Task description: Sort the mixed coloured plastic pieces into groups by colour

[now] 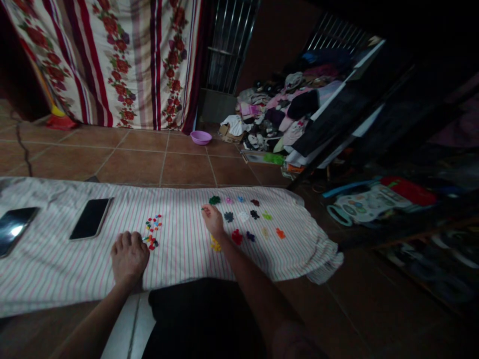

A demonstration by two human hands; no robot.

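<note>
My left hand (130, 253) lies on a striped cloth (179, 264) with its fingers extended, beside a mixed scatter of small coloured pieces (152, 242). Its thumb side is close to that scatter. My right hand (212, 219) is closed in a pinch, with what looks like a tiny dark green piece at its fingertips. Around it sit small single-colour heaps: dark green (214, 200) just beyond, grey (228, 217) to the right, yellow (216, 244) under the wrist, and red (237, 236) beside the forearm. The pieces are too small to name.
More heaps, including white (243, 216), black (255, 214), lime (267, 215) and orange (280, 233), lie further right. Two phones (91, 218) rest at the left. Beyond are a purple basin (201, 137), a clothes pile (277, 109) and a floral curtain (130, 60).
</note>
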